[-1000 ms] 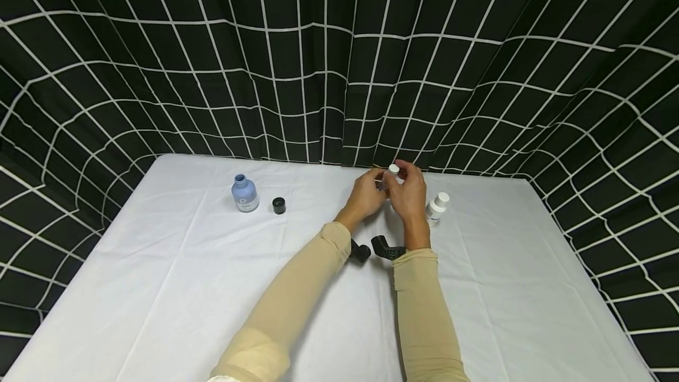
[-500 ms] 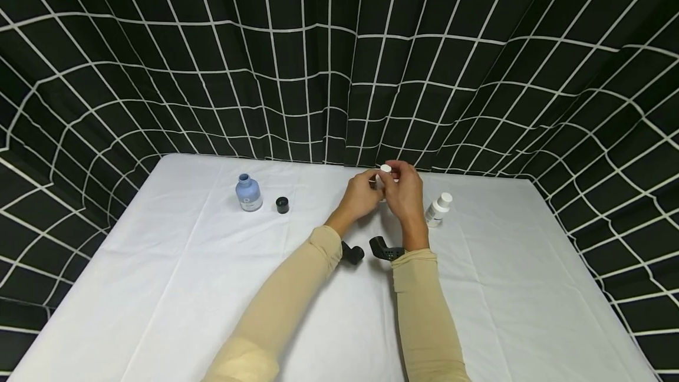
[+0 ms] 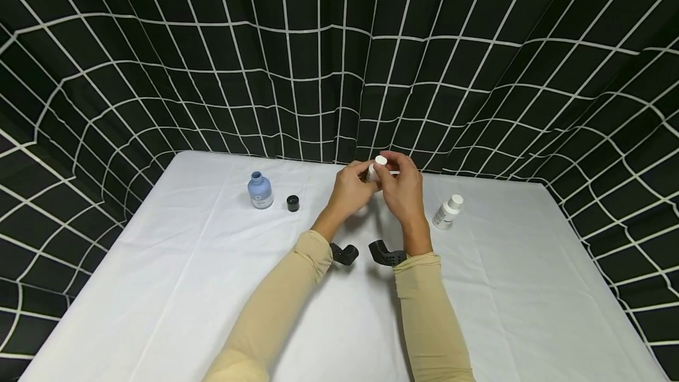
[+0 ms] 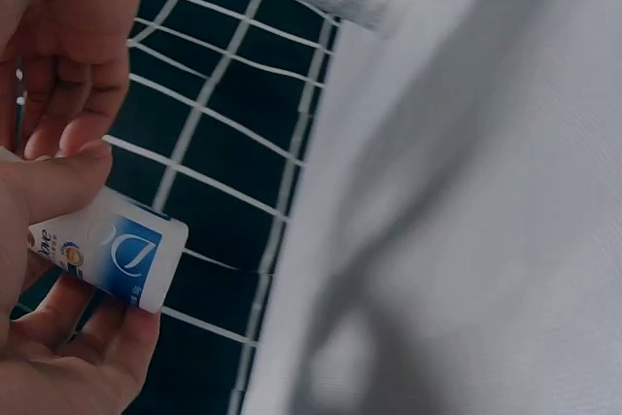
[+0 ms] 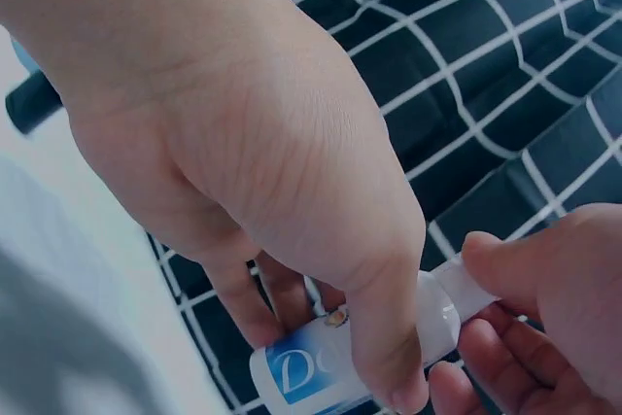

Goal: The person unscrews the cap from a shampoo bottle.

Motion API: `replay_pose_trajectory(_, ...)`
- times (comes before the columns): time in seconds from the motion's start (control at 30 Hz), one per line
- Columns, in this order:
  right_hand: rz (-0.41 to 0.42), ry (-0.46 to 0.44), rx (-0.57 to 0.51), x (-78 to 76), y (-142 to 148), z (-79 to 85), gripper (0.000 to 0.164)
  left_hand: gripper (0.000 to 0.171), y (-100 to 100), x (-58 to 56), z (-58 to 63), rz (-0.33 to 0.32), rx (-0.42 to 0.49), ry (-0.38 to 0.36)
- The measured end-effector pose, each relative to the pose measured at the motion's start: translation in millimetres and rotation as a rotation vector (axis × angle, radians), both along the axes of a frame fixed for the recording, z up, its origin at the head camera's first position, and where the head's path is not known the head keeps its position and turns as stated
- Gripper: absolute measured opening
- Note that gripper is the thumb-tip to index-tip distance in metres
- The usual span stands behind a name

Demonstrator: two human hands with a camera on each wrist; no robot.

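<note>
The left hand curled its fingers round the blue-labelled white bottle, which leaned between the hands, its white cap tipped up toward the right hand, whose thumb and fingers pinched it

The held white bottle bears a large "D" on blue.

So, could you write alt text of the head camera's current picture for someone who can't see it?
A person's left hand grips a small white bottle while the right hand pinches its white cap. On the white tablecloth, an uncapped blue bottle and a black cap sit left, a capped white bottle right; behind hangs a black, white-gridded curtain.
</note>
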State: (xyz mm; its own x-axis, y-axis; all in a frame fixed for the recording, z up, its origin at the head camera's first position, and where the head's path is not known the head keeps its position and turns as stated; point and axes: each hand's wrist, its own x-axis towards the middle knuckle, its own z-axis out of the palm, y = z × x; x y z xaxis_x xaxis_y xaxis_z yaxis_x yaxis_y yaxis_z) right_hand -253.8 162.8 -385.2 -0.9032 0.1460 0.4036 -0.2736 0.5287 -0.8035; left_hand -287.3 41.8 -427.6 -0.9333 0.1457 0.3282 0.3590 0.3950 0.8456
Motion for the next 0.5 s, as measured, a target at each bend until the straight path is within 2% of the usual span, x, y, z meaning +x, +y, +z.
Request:
replay_pose_trajectory(0.27,0.058,-0.035,-0.038,12.2,-14.1,17.6,0.042,0.038,-20.6,17.0,13.2,0.06,0.041,0.08)
replay_pose_trajectory(0.4,0.063,-0.04,-0.047,14.9,-16.5,20.1,0.041,0.035,-28.6,24.3,15.7,0.074,0.058,0.104)
replay_pose_trajectory(0.5,0.069,-0.033,-0.044,16.6,-18.2,20.5,0.038,0.034,-33.4,28.5,16.2,0.084,0.07,0.096)
